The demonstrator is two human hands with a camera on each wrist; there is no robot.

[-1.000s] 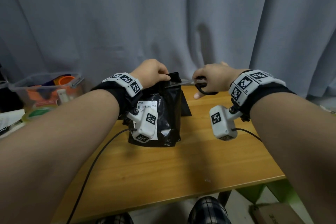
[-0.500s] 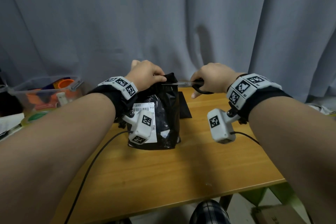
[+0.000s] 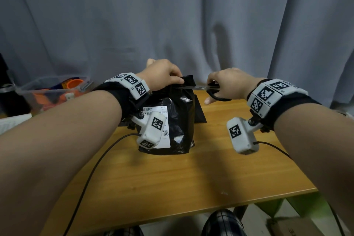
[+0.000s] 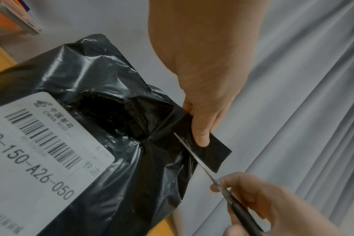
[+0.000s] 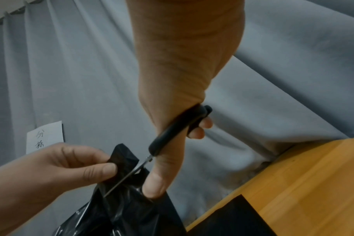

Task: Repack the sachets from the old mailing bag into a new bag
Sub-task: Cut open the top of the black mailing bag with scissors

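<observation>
old mailing bag (image 3: pixel 180 120) upright, mid-table (image 3: pixel 172 188), near far edge | left hand (image 3: pixel 162 74) pinches its folded top flap | right hand (image 3: pixel 228 84) grips scissors (image 3: pixel 203 87), blades closed across the flap | flat black bag (image 3: pixel 200 109) behind | curtain (image 3: pixel 191 15) beyond

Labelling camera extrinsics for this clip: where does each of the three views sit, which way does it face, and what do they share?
Head: on the person's head, looking forward and down at the wooden table; shows both forearms, left hand and right hand.
Left wrist: along the left hand at the black mailing bag and its label.
Right wrist: along the right hand holding the scissors, curtain behind.
Shared: all three show both hands, the scissors cutting the bag's pinched top.
</observation>
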